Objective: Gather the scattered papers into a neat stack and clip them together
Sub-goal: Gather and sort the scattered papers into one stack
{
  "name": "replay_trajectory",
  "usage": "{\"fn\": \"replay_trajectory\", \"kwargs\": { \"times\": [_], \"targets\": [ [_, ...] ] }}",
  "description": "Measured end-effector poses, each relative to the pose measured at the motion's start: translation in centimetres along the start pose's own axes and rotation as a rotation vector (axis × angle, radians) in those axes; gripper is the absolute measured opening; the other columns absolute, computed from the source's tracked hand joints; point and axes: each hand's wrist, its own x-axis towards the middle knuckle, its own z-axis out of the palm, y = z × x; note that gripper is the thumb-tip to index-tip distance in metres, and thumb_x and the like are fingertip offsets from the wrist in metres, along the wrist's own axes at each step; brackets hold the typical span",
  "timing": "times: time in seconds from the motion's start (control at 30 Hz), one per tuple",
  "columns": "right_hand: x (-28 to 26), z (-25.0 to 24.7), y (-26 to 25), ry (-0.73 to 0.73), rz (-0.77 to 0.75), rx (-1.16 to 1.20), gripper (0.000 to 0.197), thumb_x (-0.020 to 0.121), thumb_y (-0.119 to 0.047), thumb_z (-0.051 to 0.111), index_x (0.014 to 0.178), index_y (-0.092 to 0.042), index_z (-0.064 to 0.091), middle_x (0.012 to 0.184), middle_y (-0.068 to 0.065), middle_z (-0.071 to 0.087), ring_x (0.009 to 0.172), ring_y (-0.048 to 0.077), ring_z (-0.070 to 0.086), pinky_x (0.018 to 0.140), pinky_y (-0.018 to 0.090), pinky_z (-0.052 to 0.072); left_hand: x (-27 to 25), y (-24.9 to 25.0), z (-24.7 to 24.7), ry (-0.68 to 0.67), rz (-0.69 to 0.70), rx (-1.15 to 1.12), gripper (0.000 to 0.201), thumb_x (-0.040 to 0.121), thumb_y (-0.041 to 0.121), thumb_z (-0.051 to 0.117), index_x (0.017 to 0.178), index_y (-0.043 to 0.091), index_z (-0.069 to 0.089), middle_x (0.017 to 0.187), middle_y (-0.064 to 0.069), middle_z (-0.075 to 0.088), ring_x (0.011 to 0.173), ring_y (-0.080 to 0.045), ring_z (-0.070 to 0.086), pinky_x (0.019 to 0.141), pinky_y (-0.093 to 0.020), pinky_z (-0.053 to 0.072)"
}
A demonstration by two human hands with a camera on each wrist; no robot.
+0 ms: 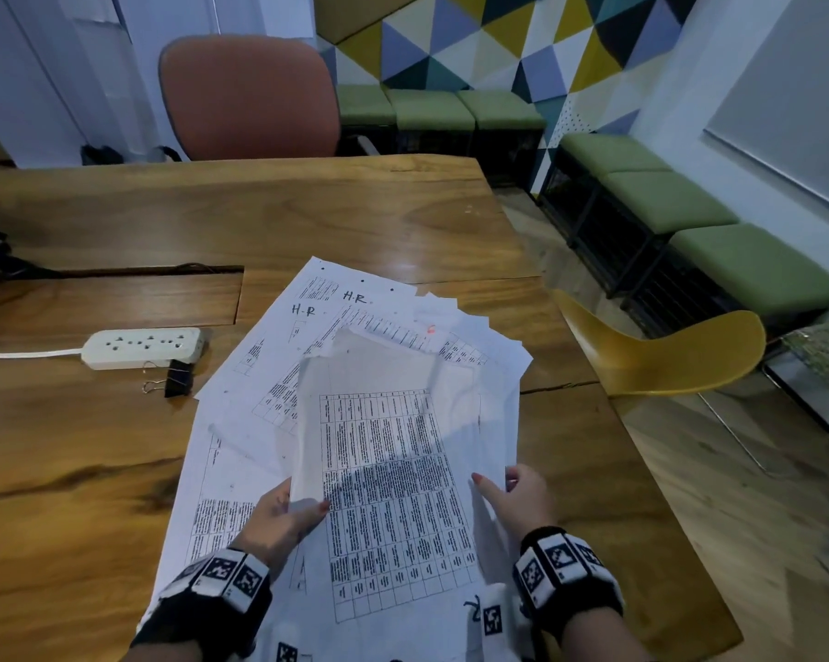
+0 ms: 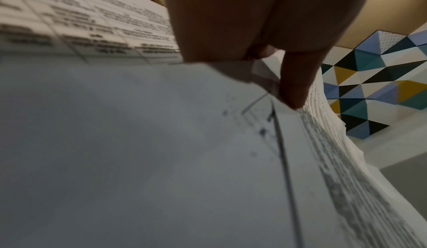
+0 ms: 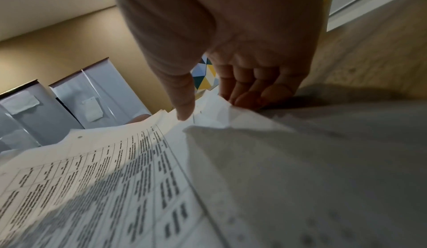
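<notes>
Several printed sheets of paper (image 1: 393, 451) lie fanned out and overlapping on the wooden table (image 1: 116, 446). The top sheets, with a dense printed table, are lifted and bent between my two hands. My left hand (image 1: 295, 511) grips their left edge, thumb on top and fingers under; in the left wrist view the thumb (image 2: 297, 87) presses on the paper (image 2: 161, 142). My right hand (image 1: 505, 489) pinches the right edge, and the right wrist view has the thumb (image 3: 184, 102) above the papers (image 3: 300, 160) with the fingers (image 3: 251, 91) curled under. A black binder clip (image 1: 179, 378) lies on the table left of the papers.
A white power strip (image 1: 142, 347) with its cord lies just behind the clip. A cable slot (image 1: 116, 298) is cut into the table at the left. A yellow chair (image 1: 665, 351) stands at the table's right edge, an orange chair (image 1: 250, 97) at the far side.
</notes>
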Motion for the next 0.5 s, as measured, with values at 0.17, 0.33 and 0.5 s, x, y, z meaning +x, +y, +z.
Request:
{"fn": "replay_trajectory", "kwargs": {
  "times": [0.17,0.33,0.5],
  "targets": [
    [-0.2,0.5,-0.3,-0.176,-0.06,0.12,0.024,0.072,-0.032,0.072,0.082,-0.013,0.062,0.083,0.006,0.068,0.081,0.025,0.064,0.076,0.042,0.056,-0.3,0.4,0.1,-0.027,-0.02,-0.027,0.038,0.084,0.0,0.058,0.12,0.005,0.047,0.097,-0.005,0.064,0.089,-0.011,0.058,0.074,-0.016,0.044],
    [0.2,0.1,0.1,-0.351,0.013,0.385,0.045,0.075,-0.01,0.071,0.116,-0.009,0.052,0.1,0.015,0.065,0.09,0.031,0.062,0.081,0.045,0.053,-0.5,1.3,0.2,-0.156,-0.015,0.004,0.062,0.074,0.026,0.073,0.126,0.006,0.045,0.115,-0.005,0.065,0.112,-0.018,0.057,0.103,-0.033,0.038],
    [0.7,0.0,2.2,-0.305,0.091,0.653,0.109,0.024,-0.037,0.092,0.12,-0.012,0.048,0.106,0.02,0.063,0.089,0.033,0.061,0.076,0.041,0.052,0.4,3.6,0.3,0.08,0.34,0.309,0.023,0.075,0.05,0.062,0.089,0.033,0.069,0.059,0.012,0.066,0.059,-0.007,0.06,0.059,-0.016,0.051]
  ]
}}
